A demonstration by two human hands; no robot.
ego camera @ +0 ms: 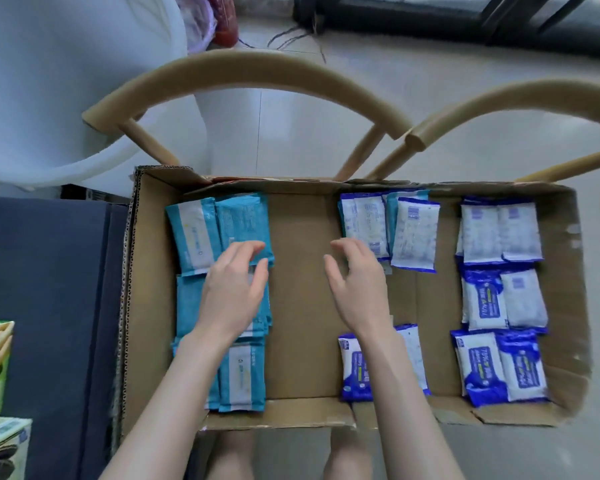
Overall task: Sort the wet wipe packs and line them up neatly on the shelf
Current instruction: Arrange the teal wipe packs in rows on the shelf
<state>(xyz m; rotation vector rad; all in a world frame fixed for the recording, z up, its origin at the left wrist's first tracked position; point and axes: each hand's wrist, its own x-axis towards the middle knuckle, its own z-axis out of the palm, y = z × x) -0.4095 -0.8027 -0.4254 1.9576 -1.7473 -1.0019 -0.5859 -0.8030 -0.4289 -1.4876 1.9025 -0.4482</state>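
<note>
1. An open cardboard box [298, 341] lies flat under both hands, with its bare floor showing between them
2. Two wooden chairs [246, 69] stand beyond the box, past the fingertips
3. Teal packs [201, 233] form a column in the box's left part: some lie beyond the left hand's fingers, some beneath its palm, and some beside the forearm
4. Blue packs [499, 233] lie in a column well to the right of the right hand, with one group just beyond its fingertips and another partly under its wrist
5. The left hand [234, 292] is spread with relaxed fingers over the middle teal packs, gripping nothing; whether it touches them cannot be told
6. The right hand [355, 285] has its fingers loosely curved and apart, holds nothing, and hangs above bare cardboard
</note>
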